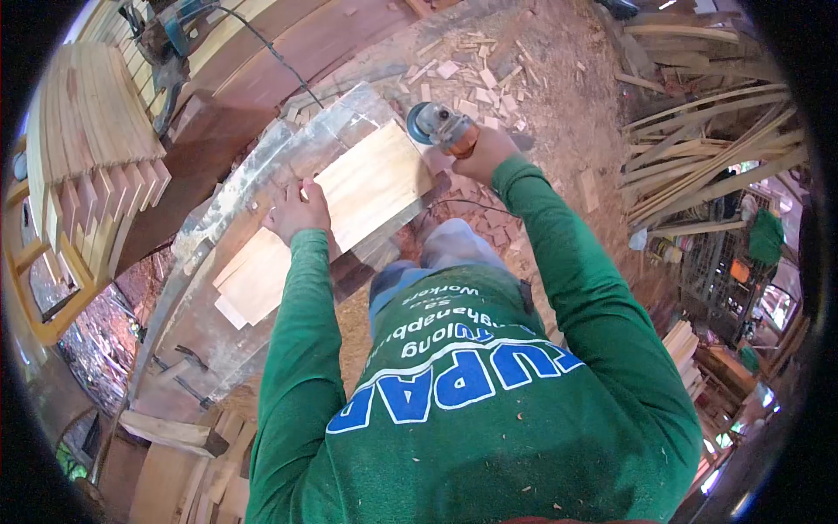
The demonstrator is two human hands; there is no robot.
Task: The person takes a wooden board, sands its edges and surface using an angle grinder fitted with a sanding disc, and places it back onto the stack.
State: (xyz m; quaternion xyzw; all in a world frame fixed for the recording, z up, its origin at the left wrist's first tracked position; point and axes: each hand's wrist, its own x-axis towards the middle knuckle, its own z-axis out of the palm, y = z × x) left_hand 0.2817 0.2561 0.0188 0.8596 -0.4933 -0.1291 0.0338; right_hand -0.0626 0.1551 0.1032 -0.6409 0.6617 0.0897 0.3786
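A pale wooden board lies slantwise on the worn workbench. My left hand rests across the board's far edge and grips it, its fingers partly bent. My right hand is closed around the orange body of an angle grinder. The grinder's round disc is close to the board's right end; whether it touches the wood I cannot tell. At the board's lower left end, a smaller pale piece sticks out from underneath.
Offcuts litter the dusty ground beyond the bench. Stacked curved slats stand at the left, near a blue power tool. A clamp sits on the bench's near left. Long wooden strips are piled at the right. A dark cord runs to the bench.
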